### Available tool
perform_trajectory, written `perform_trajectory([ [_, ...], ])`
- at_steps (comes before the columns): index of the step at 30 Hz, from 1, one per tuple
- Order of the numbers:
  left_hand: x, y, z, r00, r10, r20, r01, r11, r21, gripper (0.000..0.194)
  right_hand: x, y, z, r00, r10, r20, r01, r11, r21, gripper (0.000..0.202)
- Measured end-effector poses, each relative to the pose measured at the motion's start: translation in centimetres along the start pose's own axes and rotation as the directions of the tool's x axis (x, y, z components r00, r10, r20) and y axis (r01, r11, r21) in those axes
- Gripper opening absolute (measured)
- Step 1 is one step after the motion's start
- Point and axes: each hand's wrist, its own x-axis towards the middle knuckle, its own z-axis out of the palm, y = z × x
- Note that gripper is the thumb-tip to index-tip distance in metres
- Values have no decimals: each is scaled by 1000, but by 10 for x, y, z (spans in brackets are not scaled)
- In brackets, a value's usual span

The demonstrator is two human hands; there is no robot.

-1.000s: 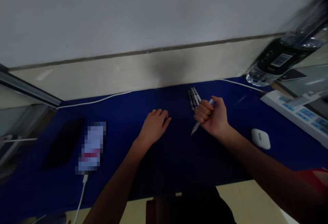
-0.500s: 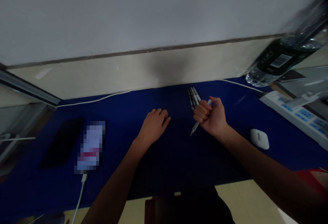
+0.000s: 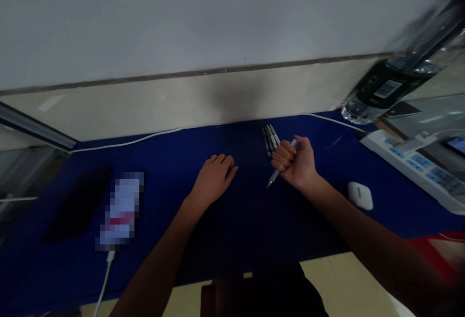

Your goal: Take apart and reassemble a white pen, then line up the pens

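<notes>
My right hand point(image 3: 296, 162) is closed around a pen point(image 3: 275, 175). The pen is tilted, its tip pointing down and to the left, and its other end shows beside the thumb. Just beyond that hand several pens point(image 3: 270, 138) lie side by side on the blue tabletop point(image 3: 247, 210), their near ends partly hidden by the fingers. My left hand point(image 3: 215, 176) rests palm down on the tabletop with its fingers loosely stretched and nothing visible under it.
On the left lie a lit phone point(image 3: 121, 208) with a white charging cable point(image 3: 103, 283) and a dark flat object point(image 3: 78, 203). To the right are a white earbud case point(image 3: 360, 195), a power strip point(image 3: 414, 167) and a water bottle point(image 3: 388, 82). A thin cable point(image 3: 145, 138) runs along the wall.
The whole view has shifted slightly, so everything sits a little further left. Both hands keep their poses, and the pen stays in my right hand.
</notes>
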Motion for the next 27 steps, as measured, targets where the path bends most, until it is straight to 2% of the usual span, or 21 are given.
perform_trajectory([
  [11,0,0,0,1000,8,-2,-8,1000,0,23,1,1,-2,1000,-6,28,5,1000,30,47],
  [27,0,-2,0,1000,5,-6,-5,1000,-16,25,1,0,3,1000,-5,-15,6,998,65,44],
])
